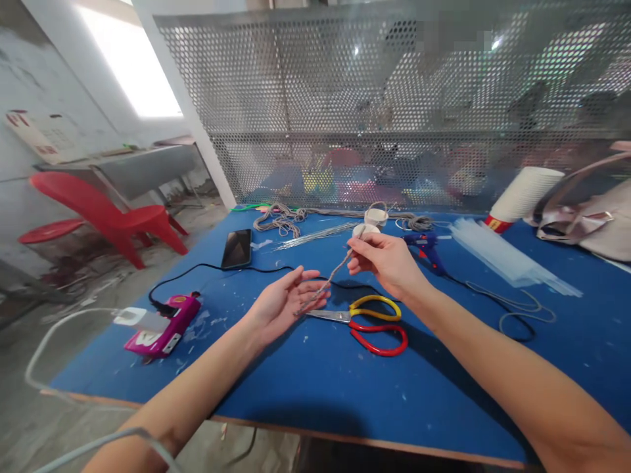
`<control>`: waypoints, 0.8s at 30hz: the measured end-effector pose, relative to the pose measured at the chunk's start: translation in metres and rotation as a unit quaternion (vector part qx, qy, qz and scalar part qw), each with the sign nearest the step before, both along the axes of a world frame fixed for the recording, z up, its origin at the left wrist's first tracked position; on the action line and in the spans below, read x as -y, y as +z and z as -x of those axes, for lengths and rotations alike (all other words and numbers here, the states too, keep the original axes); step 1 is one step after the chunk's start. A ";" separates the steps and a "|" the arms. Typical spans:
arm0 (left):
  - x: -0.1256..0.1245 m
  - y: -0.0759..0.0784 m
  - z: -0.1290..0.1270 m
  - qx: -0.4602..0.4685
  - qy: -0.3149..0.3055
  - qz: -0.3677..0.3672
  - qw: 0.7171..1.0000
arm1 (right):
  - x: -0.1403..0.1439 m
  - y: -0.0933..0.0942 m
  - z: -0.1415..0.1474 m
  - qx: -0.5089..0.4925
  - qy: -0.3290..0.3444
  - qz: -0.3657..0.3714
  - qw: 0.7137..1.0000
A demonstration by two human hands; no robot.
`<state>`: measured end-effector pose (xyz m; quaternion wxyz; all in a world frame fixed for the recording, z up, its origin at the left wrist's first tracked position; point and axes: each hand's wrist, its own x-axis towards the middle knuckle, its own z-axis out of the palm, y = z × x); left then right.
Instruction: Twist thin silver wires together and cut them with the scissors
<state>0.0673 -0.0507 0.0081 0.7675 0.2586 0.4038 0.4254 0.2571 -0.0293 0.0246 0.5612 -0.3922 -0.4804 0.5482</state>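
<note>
A thin wrapped wire [331,279] runs on a slant above the blue surface [315,394], its long axis going from lower left to upper right, the far end pointing up toward the white roll [367,230]. The right hand [387,259] pinches the wire's upper end between thumb and fingertips, closed narrowly on it. The left hand [286,302] lies open, palm up, fingers spread wide, with the wire's lower end resting across its fingers. Just near and right of the left hand lie scissors [367,322] with yellow and red handles, blades pointing left. A pink glue gun [165,328] sits at the left, a phone [237,248] farther back, and a blue glue gun [424,246] to the right of the right hand.
</note>
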 end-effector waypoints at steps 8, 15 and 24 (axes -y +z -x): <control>0.001 -0.010 -0.005 0.010 0.022 0.054 0.998 | -0.002 -0.007 0.003 0.009 -0.015 -0.011 1.000; 0.001 -0.014 -0.007 0.014 0.044 0.059 0.997 | 0.009 -0.004 0.006 0.048 -0.011 -0.066 0.997; 0.000 -0.020 -0.009 0.014 0.037 0.038 0.998 | 0.034 0.012 0.013 0.091 0.015 -0.133 0.987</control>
